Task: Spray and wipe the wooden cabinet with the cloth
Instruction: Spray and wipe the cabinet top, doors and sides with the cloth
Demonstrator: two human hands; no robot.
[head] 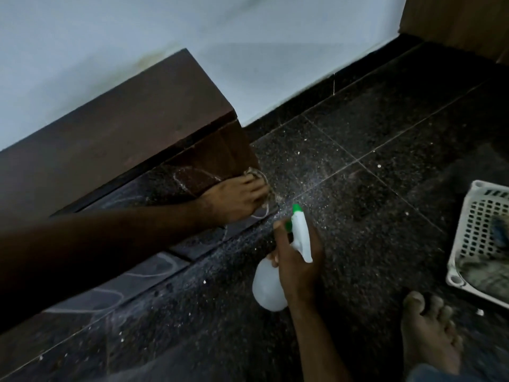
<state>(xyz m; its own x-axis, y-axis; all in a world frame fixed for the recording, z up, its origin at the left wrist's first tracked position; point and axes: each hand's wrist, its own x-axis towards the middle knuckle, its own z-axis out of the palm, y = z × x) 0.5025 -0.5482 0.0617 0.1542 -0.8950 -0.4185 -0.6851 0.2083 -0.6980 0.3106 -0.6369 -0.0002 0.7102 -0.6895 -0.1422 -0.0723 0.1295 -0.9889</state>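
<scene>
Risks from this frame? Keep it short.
1. The spray bottle in the right hand points its green nozzle at the floor by the left hand, so spray may miss the wooden cabinet.
2. A wetted floor could be slippery under the bare foot.

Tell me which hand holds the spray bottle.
The right hand grips the white spray bottle; the left hand presses the cloth against the wooden cabinet.

Dim bluish indoor light, glare speckling the dark floor (pixel 358 188), left forearm in shadow, perhaps slight motion blur
</scene>
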